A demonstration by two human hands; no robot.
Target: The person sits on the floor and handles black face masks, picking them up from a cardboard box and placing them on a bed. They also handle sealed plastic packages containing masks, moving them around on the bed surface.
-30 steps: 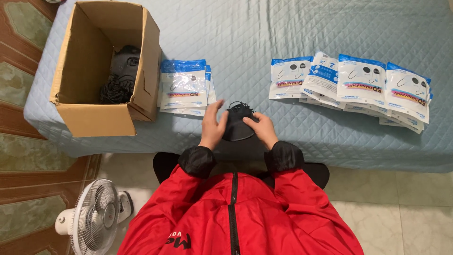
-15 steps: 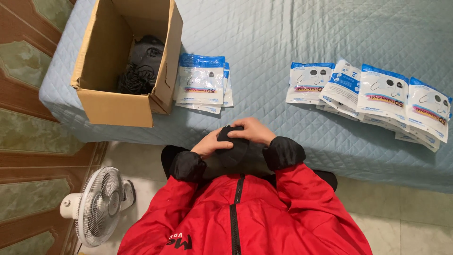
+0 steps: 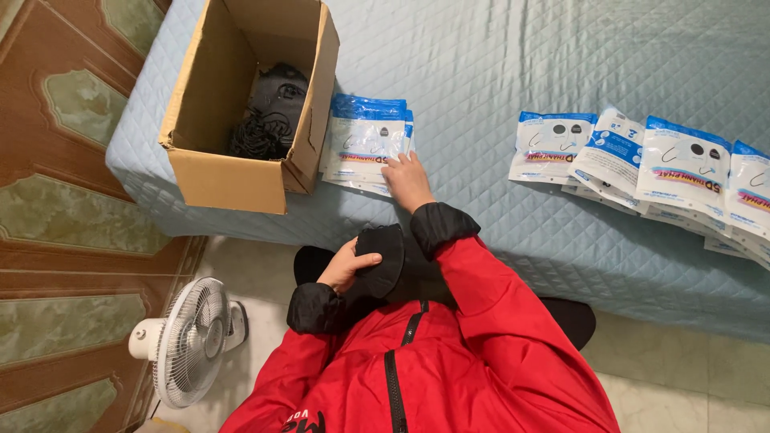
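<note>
While the left hand (image 3: 346, 269) grips a black mask (image 3: 382, 258), the right hand (image 3: 407, 181) rests flat, fingers spread, on packets (image 3: 362, 143) beside a box (image 3: 233, 172).

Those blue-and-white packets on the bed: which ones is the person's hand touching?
The small stack beside the cardboard box. The right hand rests on its edge; the overlapping row of packets farther right lies untouched.

Black mask (image 3: 382, 255), blue-white packets (image 3: 365, 143)
</note>
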